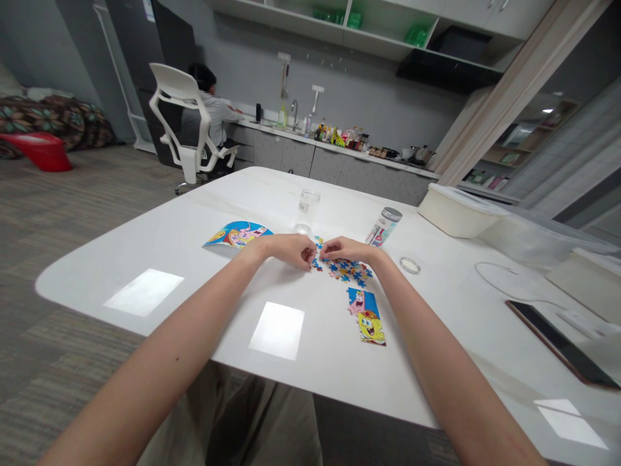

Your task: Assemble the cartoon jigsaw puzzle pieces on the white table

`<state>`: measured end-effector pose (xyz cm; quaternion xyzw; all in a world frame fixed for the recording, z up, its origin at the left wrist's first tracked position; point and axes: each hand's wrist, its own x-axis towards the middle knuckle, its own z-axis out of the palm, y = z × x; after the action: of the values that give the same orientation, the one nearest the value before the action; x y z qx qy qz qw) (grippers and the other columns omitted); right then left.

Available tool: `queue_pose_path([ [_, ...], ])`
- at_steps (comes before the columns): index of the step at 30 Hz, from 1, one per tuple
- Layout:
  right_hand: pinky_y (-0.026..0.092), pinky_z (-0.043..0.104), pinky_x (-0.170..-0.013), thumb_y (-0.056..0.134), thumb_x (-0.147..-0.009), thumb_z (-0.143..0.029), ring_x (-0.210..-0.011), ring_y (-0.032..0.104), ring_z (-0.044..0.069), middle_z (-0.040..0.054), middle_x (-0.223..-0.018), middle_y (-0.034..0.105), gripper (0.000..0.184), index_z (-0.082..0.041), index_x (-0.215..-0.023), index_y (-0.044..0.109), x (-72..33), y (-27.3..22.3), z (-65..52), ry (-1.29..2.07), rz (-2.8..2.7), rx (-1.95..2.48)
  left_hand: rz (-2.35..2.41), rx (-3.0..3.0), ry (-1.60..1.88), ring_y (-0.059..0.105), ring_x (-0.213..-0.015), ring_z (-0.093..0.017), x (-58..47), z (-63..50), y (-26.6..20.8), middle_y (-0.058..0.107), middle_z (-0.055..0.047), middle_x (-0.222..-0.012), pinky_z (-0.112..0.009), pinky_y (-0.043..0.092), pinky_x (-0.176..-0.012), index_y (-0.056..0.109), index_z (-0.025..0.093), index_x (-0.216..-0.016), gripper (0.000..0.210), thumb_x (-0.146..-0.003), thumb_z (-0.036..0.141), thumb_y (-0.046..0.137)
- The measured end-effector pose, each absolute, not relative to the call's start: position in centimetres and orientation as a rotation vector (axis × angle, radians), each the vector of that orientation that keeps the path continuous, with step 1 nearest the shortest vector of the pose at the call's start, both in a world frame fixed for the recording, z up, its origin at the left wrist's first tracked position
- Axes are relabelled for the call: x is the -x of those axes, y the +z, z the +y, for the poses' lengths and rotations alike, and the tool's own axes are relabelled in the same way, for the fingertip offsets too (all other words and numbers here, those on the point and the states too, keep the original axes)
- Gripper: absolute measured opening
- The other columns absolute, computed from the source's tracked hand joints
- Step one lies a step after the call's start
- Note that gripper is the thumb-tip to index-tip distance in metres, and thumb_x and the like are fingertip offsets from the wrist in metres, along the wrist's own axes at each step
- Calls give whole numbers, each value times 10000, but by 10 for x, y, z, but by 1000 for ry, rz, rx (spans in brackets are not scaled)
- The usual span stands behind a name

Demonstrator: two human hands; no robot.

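Loose jigsaw puzzle pieces (347,270), mostly blue with red and yellow, lie in a pile on the white table. At the pile's left edge is my left hand (295,250), its fingers curled down and closed. My right hand (345,248) reaches over the pile from the right with fingers pinched together. What either hand holds, if anything, is too small to make out. Nearer to me lies a joined section of puzzle (367,316) showing a pink and a yellow cartoon figure. A curved picture sheet (237,234) rests left of my left hand.
Behind my hands stand a clear jar (309,206) and a printed canister (384,226) with a grey lid. A round lid (410,265) lies to the right. Farther right are a tablet (557,340), a cable and white bins (460,210). A person sits beyond, behind a white chair (179,87).
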<state>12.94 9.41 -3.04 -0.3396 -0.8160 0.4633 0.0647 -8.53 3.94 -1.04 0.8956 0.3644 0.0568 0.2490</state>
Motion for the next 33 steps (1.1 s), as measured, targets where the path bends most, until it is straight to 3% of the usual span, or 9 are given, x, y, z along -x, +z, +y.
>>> queue_pose_path([
  [9, 385, 260, -666, 664, -713, -375, -695, 524, 133, 2, -744, 632, 268, -136, -835, 671, -130, -32, 96, 1338, -2527, 972, 979, -1921, 468, 599, -699, -130, 76, 50, -24, 664, -16, -746, -224, 436, -589, 630, 160, -838, 169, -736, 290, 666],
  [17, 408, 274, -712, 668, -719, -371, -741, 562, 150, 19, -801, 668, 277, -135, -862, 694, -131, -32, 96, 1353, -2512, 960, 1057, -1474, 736, 637, -677, -139, 69, 44, -25, 684, -42, -744, -250, 489, -627, 644, 133, -783, 132, -657, 151, 676],
  [22, 424, 288, -773, 678, -722, -346, -786, 589, 160, 30, -842, 690, 241, -143, -851, 698, -131, -31, 97, 1371, -2513, 935, 994, -1338, 822, 613, -657, -115, 70, 49, -30, 665, -24, -673, -262, 502, -701, 656, 122, -723, 107, -627, 90, 691],
  [27, 426, 291, -772, 676, -727, -342, -791, 591, 160, 35, -844, 689, 234, -140, -844, 692, -130, -29, 93, 1384, -2489, 951, 934, -1269, 849, 612, -694, -116, 69, 53, -34, 667, -45, -689, -254, 501, -730, 672, 111, -665, 63, -675, 141, 726],
  [33, 425, 294, -774, 675, -725, -347, -792, 588, 163, 31, -831, 686, 238, -140, -841, 697, -130, -28, 93, 1371, -2479, 965, 995, -1210, 843, 635, -658, -127, 69, 54, -36, 680, -50, -680, -269, 509, -734, 668, 118, -742, 126, -671, 146, 768],
])
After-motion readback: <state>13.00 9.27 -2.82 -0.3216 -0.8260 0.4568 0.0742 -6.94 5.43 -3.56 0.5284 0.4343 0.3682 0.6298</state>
